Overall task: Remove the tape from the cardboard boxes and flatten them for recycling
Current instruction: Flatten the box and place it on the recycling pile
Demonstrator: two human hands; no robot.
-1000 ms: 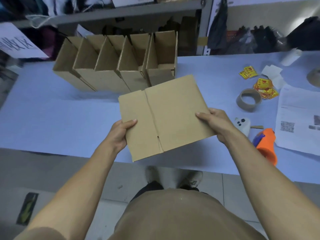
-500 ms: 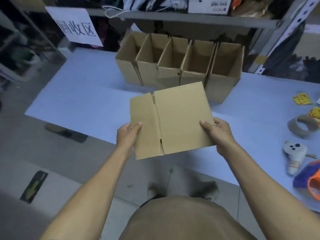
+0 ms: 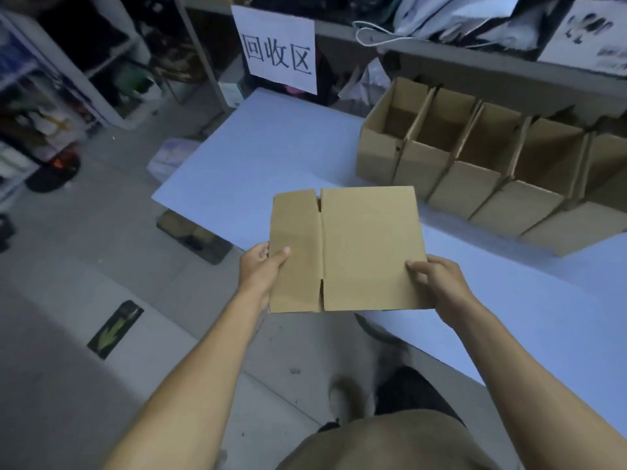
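Observation:
A flattened brown cardboard box (image 3: 359,249) is held level in front of me, over the near left edge of the table. My left hand (image 3: 259,269) grips its left edge, thumb on top. My right hand (image 3: 437,283) grips its lower right corner, thumb on top. A row of several open cardboard boxes (image 3: 475,171) stands side by side on the table at the right, their tops open.
The light blue table (image 3: 271,157) ends at its left corner just beyond the held box. A white paper sign (image 3: 276,50) hangs from the shelf behind. Grey floor with a dark arrow sticker (image 3: 115,329) lies to the left; cluttered shelves (image 3: 51,79) stand at far left.
The view has swung left along the table; the flattened box, still in both hands, has moved left with it. The tape roll and orange dispenser have left the frame.

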